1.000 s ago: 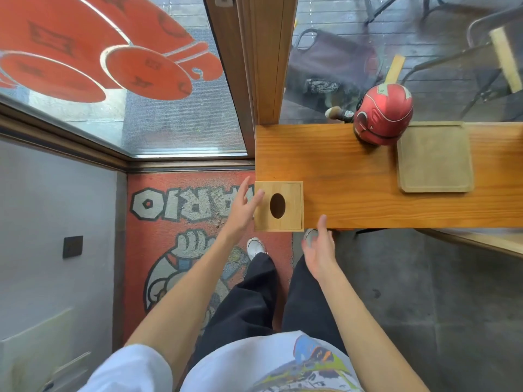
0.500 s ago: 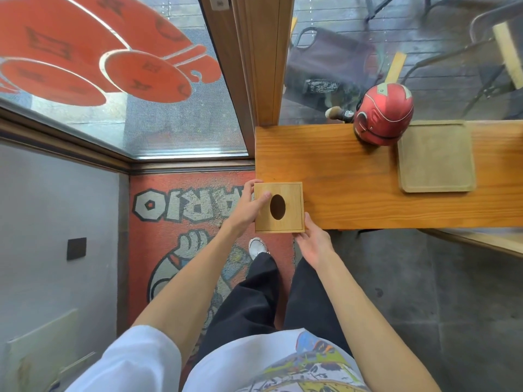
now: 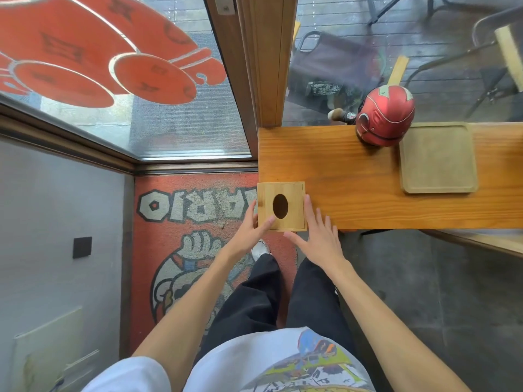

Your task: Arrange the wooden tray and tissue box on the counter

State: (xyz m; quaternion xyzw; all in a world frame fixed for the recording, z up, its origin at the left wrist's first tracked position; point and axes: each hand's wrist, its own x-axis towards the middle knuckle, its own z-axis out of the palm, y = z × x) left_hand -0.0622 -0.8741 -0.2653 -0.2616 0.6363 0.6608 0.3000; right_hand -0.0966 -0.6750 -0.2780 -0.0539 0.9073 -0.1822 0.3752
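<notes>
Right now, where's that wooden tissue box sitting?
In the head view, the tissue box sits at the counter's near left corner, between the left hand and right hand, well left of the wooden tray.

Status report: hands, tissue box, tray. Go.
Both hands, left and right, flank tissue box at counter corner. Tray untouched, red helmet beside it.

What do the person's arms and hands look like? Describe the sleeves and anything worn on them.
Both forearms are bare from short white sleeves down. The left hand and right hand wear no gloves, and no rings, watch or bracelets show. The fingers are uncovered. The white shirt carries a colourful printed graphic on the front.
</notes>
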